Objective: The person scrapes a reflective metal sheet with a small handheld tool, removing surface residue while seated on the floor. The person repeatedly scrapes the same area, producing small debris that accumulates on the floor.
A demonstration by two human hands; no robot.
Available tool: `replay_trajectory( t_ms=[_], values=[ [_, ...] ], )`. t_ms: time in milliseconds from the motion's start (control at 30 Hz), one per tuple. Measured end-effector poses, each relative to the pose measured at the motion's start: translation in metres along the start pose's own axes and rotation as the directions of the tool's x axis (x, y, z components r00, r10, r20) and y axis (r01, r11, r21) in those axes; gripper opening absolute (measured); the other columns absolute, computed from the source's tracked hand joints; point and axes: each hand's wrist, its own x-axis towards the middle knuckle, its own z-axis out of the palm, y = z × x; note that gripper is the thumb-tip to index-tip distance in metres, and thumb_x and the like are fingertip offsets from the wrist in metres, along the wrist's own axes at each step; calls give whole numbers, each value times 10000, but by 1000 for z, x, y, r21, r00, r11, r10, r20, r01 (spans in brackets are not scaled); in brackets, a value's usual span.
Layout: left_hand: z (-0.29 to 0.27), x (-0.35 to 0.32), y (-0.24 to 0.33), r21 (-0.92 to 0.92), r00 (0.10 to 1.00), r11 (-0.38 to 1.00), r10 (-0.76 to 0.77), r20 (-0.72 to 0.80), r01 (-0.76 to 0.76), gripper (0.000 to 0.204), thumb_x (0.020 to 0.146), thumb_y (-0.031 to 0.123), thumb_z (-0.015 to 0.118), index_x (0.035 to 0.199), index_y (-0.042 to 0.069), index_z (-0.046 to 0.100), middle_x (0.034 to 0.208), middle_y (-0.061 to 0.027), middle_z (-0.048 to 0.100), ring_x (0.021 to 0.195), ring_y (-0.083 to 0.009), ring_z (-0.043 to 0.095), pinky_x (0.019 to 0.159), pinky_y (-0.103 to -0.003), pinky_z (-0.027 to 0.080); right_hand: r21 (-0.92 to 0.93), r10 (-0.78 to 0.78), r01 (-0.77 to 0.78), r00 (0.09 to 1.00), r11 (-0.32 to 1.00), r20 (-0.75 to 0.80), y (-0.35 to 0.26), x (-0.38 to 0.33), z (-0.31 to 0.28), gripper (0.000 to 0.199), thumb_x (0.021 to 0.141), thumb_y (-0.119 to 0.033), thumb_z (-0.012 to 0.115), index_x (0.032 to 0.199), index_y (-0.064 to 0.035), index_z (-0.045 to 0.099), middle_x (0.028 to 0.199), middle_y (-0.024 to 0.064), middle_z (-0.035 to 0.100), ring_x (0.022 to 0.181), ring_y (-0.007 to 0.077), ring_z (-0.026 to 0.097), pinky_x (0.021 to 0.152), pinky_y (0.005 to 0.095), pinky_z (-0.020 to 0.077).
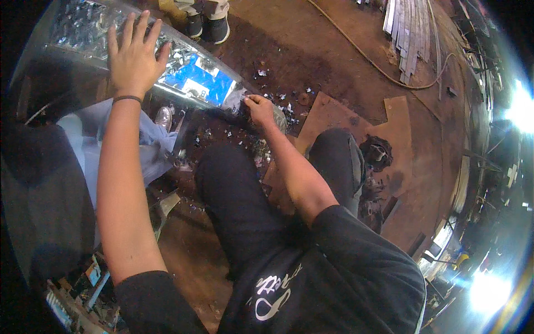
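The left hand lies flat on a big shiny glass sheet. Its arm is stretched out long and straight. The fingers are spread wide and released, pressing down on the sheet and holding nothing. A thin dark band goes around the wrist.

The right hand is down at the sheet's near end. Its arm bends at the elbow and passes over the knees. These fingers are clenched tight around something small at the sheet's edge. It is too tiny to tell what it is.

There is one sheet. It runs from the left fingers across to the right fingers, and its edge curves between them. A blue patch shines in the sheet between the two hands.

Many little broken shiny bits lie on the brown floor just beside the right fingers. Two shoes of another person stand beyond the sheet, past the left fingers. One long hose snakes over the floor, well away from the right fingers. A pile of metal strips lies farther out still. Two flat brown boards lie past the right knee.

The floor beyond the right fingers is mostly open. On the left side, the sheet fills the room.
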Motion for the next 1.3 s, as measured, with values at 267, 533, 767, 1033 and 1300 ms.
replay_trajectory(
  t_ms=[267,533,767,1033,1300],
  values=[
    [0,2,1,5,999,1000,-16,34,16,550,992,521,543,1473,253,558,1615,7,423,1518,-238,321,1241,-555,182,-236,-32,17,998,972,-62,-36,-6,1,351,869,-332,788,991,-4,797,868,153,780,787,201,726,766,353,550],
    [0,1,1,14,999,1000,-17,47,17,551,992,523,542,1473,254,557,1621,7,414,1522,-238,316,1242,-555,178,-235,150,-131,987,963,65,-27,18,2,237,866,-214,791,958,4,795,766,102,741,683,194,678,668,360,540],
    [-5,-3,1,36,999,999,-15,41,13,542,991,520,545,1464,258,570,1607,-1,438,1518,-244,325,1242,-561,177,579,410,-515,856,632,315,-36,-10,-15,261,928,-91,673,1174,-31,735,1082,105,715,834,177,657,684,332,521],
    [-8,3,5,37,999,999,-19,34,18,543,986,512,552,1467,260,566,1604,6,443,1509,-243,343,1243,-561,178,-14,-183,182,983,983,-19,34,-5,-7,272,842,-95,775,1105,-24,770,1016,136,754,938,267,735,858,351,559],
    [1,-2,3,36,1000,999,-19,8,18,535,983,505,558,1460,264,567,1597,6,448,1502,-246,351,1237,-561,204,-314,-377,339,924,887,-67,-6,-21,0,193,829,-145,776,967,-10,763,1017,176,731,944,362,707,839,401,555]
  ],
)
